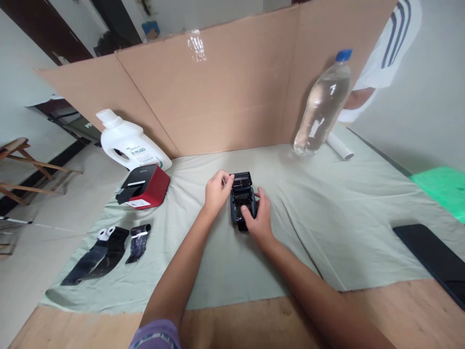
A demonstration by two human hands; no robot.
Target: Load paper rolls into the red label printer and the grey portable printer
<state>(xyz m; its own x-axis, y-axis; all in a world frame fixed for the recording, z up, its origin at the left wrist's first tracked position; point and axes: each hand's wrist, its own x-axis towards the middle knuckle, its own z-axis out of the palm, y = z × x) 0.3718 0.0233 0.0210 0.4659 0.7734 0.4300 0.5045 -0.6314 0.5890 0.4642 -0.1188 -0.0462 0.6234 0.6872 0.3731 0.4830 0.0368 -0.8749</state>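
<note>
A small dark printer [242,191] lies on the pale green cloth [327,232] in the middle of the table, its lid tipped open toward the cardboard. My left hand [217,190] pinches the left edge of the open lid with curled fingers. My right hand [257,217] grips the printer's body from the right and front, fingers wrapped round it. The inside of the printer is dark and hard to make out.
A red and black printer [144,186] and a white jug [127,141] stand at the left. Black ribbon strips [105,249] lie near the left front. A water bottle [323,104], a white roll [339,145], a black phone [432,257], a cardboard screen [236,82]; a person's striped sleeve [392,39] behind.
</note>
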